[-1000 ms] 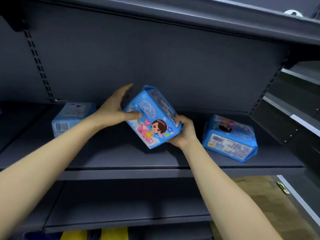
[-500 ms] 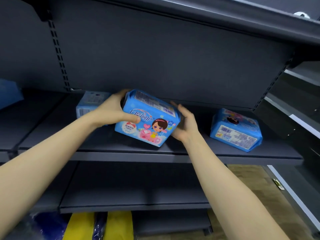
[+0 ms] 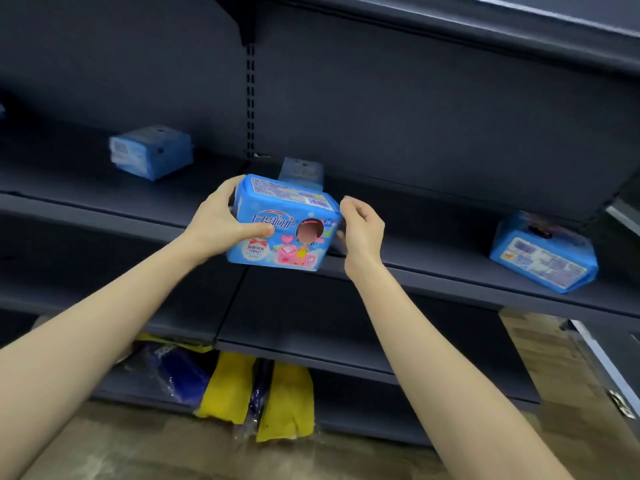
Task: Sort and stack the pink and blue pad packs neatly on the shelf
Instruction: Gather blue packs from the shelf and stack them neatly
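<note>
A blue pad pack [image 3: 282, 225] is printed with white script, pink hearts and a cartoon figure in a yellow striped dress. A second blue pack [image 3: 543, 259] is marked by a white label. The shelf [image 3: 450, 278] is coloured dark grey. Yellow packets [image 3: 287, 396] are seen below.

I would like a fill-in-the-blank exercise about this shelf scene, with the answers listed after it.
1. The left hand grips the ___ pad pack.
2. The right hand is ___, beside the pack's right end.
3. The packages on the lowest shelf are mainly ___.

Answers: blue; open; yellow
</note>
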Available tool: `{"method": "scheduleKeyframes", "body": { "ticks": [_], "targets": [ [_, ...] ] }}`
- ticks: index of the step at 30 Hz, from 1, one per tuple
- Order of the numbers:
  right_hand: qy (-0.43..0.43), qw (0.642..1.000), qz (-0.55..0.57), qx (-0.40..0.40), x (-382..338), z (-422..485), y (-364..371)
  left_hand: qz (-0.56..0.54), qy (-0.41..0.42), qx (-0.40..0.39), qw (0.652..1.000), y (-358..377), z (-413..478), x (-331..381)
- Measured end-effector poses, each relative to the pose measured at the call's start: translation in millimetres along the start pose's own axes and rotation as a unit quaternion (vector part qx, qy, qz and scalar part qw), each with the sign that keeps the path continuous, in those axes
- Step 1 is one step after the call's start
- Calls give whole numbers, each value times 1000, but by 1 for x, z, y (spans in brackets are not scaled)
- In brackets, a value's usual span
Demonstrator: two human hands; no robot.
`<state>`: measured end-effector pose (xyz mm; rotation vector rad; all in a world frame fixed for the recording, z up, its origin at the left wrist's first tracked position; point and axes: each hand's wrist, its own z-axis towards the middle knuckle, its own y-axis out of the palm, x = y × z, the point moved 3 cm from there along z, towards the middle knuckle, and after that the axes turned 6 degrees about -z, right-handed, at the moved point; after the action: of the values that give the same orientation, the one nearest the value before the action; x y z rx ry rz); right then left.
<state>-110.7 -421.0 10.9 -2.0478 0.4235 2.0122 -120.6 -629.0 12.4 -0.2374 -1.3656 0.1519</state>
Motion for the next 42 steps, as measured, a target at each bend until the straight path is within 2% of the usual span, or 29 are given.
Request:
{"method": "scheduleKeyframes", "body": {
  "ticks": [6,9,12,18,22,34,42],
  "targets": [
    [0,982,-69,-177,10,-60,70,13,-20,71,997,-72,-62,-14],
    [-11,962,-90,-259,15,-87,101,16,-26,111,993,-107,-89,-22],
    [-56,930,-159,-325,19,-115,135,24,-41,140,989,-139,-116,-29],
    [-189,848,-347,-353,12,-157,193,31,-62,193,979,-188,-159,-38],
    [-246,804,-405,-359,14,-176,226,34,-84,226,970,-215,-179,-49],
    [-294,739,-430,-427,38,-183,312,130,-204,269,932,-267,-190,-63],
    [-314,693,-437,-480,46,-170,375,279,-281,312,864,-298,-170,-71]
  ]
}}
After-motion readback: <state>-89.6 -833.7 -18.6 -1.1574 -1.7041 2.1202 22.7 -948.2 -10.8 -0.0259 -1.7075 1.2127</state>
